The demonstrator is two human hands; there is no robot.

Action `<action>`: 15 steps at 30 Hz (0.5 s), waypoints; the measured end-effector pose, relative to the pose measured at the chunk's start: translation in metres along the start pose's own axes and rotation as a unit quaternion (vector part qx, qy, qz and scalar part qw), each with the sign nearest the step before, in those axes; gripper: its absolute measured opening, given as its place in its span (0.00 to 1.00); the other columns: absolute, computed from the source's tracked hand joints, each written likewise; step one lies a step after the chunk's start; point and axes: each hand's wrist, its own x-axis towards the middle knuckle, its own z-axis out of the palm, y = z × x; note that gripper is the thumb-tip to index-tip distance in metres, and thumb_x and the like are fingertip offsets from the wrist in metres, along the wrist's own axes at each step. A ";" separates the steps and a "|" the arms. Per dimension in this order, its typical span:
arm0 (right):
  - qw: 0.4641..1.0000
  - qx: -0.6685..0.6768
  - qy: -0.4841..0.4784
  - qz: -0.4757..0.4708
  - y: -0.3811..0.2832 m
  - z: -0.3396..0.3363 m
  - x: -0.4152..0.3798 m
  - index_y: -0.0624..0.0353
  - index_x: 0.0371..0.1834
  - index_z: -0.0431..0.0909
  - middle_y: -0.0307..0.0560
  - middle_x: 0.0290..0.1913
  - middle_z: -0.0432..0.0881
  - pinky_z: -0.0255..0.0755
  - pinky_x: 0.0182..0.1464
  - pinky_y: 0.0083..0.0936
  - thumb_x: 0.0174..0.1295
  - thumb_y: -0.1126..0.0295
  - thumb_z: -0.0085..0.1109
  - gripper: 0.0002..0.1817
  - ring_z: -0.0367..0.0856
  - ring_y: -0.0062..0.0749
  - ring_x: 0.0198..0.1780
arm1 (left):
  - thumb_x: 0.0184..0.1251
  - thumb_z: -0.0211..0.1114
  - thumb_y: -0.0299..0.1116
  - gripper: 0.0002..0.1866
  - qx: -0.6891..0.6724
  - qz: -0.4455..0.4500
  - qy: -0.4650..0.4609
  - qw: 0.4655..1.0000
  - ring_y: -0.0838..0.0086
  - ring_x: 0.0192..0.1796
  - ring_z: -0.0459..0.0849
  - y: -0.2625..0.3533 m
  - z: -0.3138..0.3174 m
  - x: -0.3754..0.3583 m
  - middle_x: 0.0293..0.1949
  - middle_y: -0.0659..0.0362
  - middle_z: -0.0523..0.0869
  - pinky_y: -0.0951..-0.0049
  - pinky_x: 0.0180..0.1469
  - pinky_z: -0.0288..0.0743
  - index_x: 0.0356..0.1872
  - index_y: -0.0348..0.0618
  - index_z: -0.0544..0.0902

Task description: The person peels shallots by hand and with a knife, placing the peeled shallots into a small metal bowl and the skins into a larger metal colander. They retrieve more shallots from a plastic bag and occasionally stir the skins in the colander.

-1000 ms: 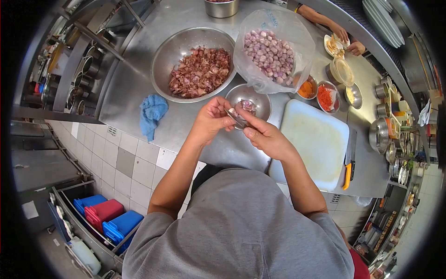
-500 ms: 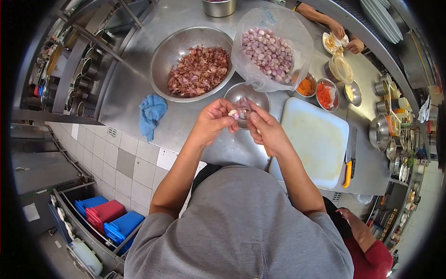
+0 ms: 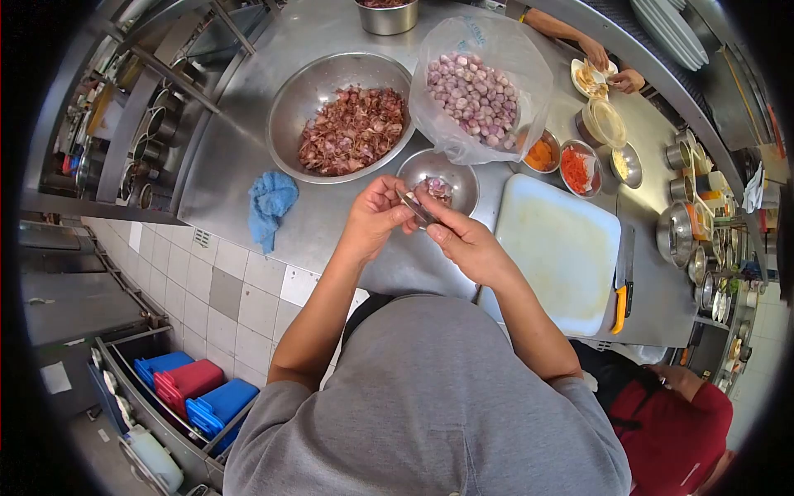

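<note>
My left hand [image 3: 376, 217] is closed, pinching a small shallot [image 3: 411, 197] that the fingers mostly cover. In my right hand [image 3: 473, 248] is a small knife [image 3: 418, 209], its blade against the shallot. Both hands are over the near side of a small steel bowl [image 3: 466, 175] holding some peelings [image 3: 438, 190]. Beyond it, a clear plastic bag [image 3: 533, 99] holds many peeled shallots [image 3: 475, 97]. A large steel bowl [image 3: 285, 124] to the left contains reddish-brown shallots and loose skins [image 3: 354, 128].
A blue cloth [image 3: 271, 207] lies left. To the right are a white cutting board [image 3: 558, 256], a yellow-handled knife [image 3: 620, 306], bowls of orange pieces [image 3: 539, 155] and red shreds [image 3: 575, 169]. Another person's hands [image 3: 626, 80] work over a white plate [image 3: 579, 76]. Someone in red [image 3: 674, 430] stands at right.
My right hand has moved slightly left, bringing the knife blade up to the shallot. Peelings now show in the small bowl. The person in red has moved farther into view.
</note>
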 end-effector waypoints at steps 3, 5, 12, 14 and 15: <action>0.999 0.038 0.013 -0.032 0.011 0.003 0.002 0.54 0.74 0.64 0.46 0.73 0.68 0.53 0.74 0.27 0.74 0.65 0.50 0.26 0.62 0.32 0.73 | 0.62 0.71 0.26 0.15 0.001 -0.016 0.003 1.000 0.76 0.31 0.83 0.000 0.000 -0.003 0.34 0.60 0.84 0.76 0.33 0.78 0.46 0.42 0.75; 0.990 -0.010 0.071 -0.119 0.019 0.006 0.005 0.52 0.72 0.67 0.44 0.55 0.82 0.71 0.57 0.23 0.74 0.65 0.51 0.24 0.79 0.26 0.54 | 0.63 0.69 0.26 0.13 -0.009 -0.016 -0.003 1.000 0.75 0.32 0.84 0.000 0.002 -0.003 0.35 0.59 0.84 0.77 0.34 0.79 0.46 0.42 0.75; 0.946 0.307 0.034 0.097 0.009 -0.003 0.010 0.45 0.73 0.66 0.27 0.22 0.56 0.47 0.20 0.15 0.76 0.63 0.48 0.23 0.50 0.12 0.20 | 0.67 0.67 0.31 0.14 -0.027 -0.028 -0.020 0.999 0.74 0.37 0.85 0.000 0.004 0.005 0.40 0.57 0.84 0.78 0.34 0.80 0.50 0.40 0.76; 0.946 0.304 0.048 0.101 0.013 -0.006 0.014 0.44 0.75 0.63 0.28 0.22 0.58 0.50 0.20 0.15 0.77 0.62 0.46 0.24 0.53 0.13 0.19 | 0.69 0.63 0.30 0.14 -0.045 -0.040 -0.016 0.998 0.73 0.38 0.85 -0.004 0.001 0.005 0.42 0.56 0.84 0.78 0.35 0.80 0.53 0.39 0.76; 0.946 0.305 0.048 0.101 0.014 -0.007 0.015 0.44 0.75 0.63 0.28 0.22 0.58 0.50 0.20 0.15 0.77 0.62 0.46 0.24 0.53 0.13 0.19 | 0.69 0.63 0.30 0.14 -0.045 -0.041 -0.015 0.998 0.73 0.38 0.85 -0.005 0.001 0.005 0.42 0.56 0.84 0.78 0.35 0.80 0.53 0.39 0.76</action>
